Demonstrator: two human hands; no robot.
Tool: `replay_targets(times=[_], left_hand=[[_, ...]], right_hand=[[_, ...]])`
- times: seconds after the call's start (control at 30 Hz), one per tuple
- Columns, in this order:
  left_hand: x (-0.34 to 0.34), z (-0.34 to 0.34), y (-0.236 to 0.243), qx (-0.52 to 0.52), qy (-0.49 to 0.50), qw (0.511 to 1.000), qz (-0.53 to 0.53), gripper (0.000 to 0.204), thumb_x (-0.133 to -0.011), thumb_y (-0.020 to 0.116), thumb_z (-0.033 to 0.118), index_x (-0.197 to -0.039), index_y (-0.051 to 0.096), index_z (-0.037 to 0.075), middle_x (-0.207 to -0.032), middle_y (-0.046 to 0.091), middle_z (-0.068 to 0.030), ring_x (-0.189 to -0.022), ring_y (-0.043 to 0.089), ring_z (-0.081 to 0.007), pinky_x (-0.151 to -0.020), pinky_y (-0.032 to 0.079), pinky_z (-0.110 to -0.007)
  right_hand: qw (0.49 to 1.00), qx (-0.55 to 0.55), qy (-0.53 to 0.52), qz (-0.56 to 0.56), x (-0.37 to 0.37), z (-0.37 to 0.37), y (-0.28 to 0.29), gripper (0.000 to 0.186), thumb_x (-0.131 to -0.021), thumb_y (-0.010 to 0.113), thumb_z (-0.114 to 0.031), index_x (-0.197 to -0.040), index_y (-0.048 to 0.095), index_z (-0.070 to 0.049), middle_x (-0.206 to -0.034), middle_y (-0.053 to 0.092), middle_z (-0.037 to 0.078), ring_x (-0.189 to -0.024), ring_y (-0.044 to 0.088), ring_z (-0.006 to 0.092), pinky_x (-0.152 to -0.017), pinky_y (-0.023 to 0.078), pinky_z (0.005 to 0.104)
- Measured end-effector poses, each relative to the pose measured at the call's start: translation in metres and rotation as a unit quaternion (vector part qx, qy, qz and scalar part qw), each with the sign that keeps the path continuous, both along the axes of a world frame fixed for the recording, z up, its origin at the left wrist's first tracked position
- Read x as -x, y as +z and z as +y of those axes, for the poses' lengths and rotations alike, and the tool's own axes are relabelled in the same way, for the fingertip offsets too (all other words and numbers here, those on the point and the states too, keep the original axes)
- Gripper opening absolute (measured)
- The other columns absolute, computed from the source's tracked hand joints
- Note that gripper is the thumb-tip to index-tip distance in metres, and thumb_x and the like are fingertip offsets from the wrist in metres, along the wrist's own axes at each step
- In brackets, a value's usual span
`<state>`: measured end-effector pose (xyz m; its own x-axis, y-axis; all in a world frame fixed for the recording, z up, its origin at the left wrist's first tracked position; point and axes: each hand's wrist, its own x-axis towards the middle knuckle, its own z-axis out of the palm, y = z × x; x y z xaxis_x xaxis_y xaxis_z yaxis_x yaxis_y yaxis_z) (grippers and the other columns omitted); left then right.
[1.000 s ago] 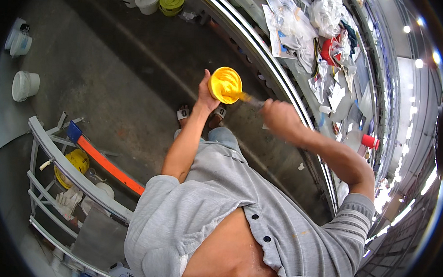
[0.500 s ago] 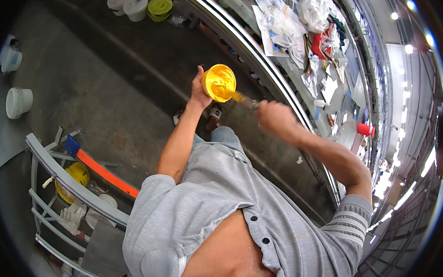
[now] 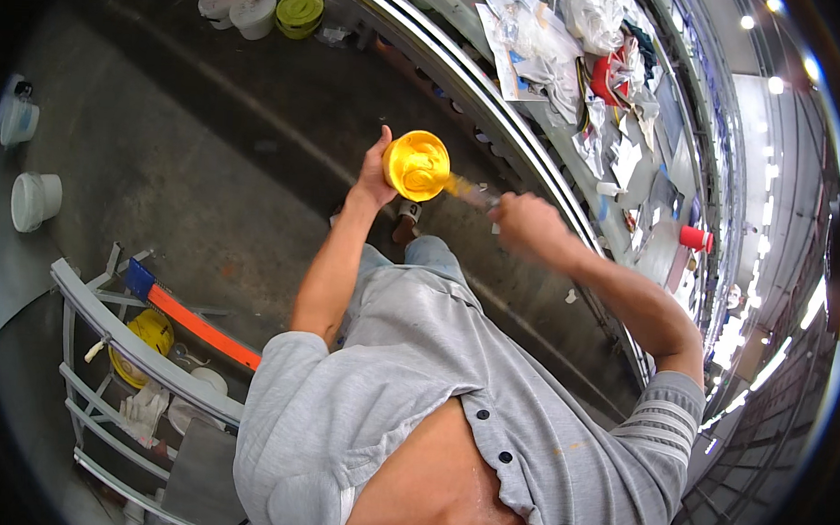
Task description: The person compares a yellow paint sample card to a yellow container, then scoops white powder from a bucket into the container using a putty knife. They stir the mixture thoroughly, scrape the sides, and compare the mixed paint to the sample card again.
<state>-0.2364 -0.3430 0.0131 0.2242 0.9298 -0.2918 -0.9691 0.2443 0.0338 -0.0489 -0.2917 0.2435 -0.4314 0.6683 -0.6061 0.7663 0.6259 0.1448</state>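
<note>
My left hand (image 3: 374,178) is wrapped round the side of a yellow tub (image 3: 389,167), its thumb stretched along the wall. Thick yellow paste (image 3: 421,169) fills the tub, its surface swirled and uneven. My right hand (image 3: 532,226) grips a spatula (image 3: 472,190), blurred by motion. Yellow paste coats the blade, whose end is at the tub's right rim; whether it touches the rim I cannot tell. Both hands hold these things out in front of me above the dark floor.
A long table with metal rails (image 3: 535,143) curves along the right, strewn with rags, papers and plastic; a red cup (image 3: 696,239) stands farther along. White buckets (image 3: 36,200) sit at the left. Lower left, a metal rack (image 3: 139,350) carries an orange squeegee-like bar (image 3: 200,327).
The tub and my left hand have shifted slightly downward in the view. The spatula stays near the tub's right rim, and my right hand has moved slightly right.
</note>
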Motion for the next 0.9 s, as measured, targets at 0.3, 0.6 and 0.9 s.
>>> replay_targets(times=[0.3,0.6,0.9], left_hand=[[-0.016,-0.011,-0.005,0.021,-0.029,0.999,0.002,0.068,-0.097,0.039,0.062,-0.122,0.061,0.002,-0.120,0.066,-0.0130,-0.114,0.063,-0.0267,-0.100,0.049,-0.043],[-0.026,-0.014,0.004,0.059,0.004,0.998,0.011,0.069,-0.097,0.041,0.061,-0.121,0.062,0.000,-0.118,0.067,-0.0141,-0.113,0.063,-0.0263,-0.099,0.050,-0.042],[-0.033,0.004,0.016,0.025,-0.024,0.999,-0.007,0.071,-0.098,0.038,0.062,-0.122,0.061,-0.001,-0.120,0.066,-0.0140,-0.113,0.063,-0.0259,-0.099,0.051,-0.041]], right_hand=[[0.982,0.079,0.154,0.076,0.013,-0.012,0.020,0.045,-0.094,0.057,-0.036,-0.080,0.068,0.006,-0.066,0.065,0.017,-0.062,0.069,0.0279,-0.056,0.053,0.0442],[0.984,0.174,0.023,0.039,0.027,0.008,0.028,0.033,-0.093,0.058,-0.028,-0.084,0.068,0.002,-0.075,0.068,0.023,-0.074,0.069,0.0376,-0.070,0.055,0.0491],[0.970,0.229,-0.083,0.026,0.016,0.052,0.032,0.039,-0.094,0.055,-0.029,-0.075,0.067,0.003,-0.070,0.066,0.022,-0.068,0.068,0.0389,-0.065,0.055,0.0477]])
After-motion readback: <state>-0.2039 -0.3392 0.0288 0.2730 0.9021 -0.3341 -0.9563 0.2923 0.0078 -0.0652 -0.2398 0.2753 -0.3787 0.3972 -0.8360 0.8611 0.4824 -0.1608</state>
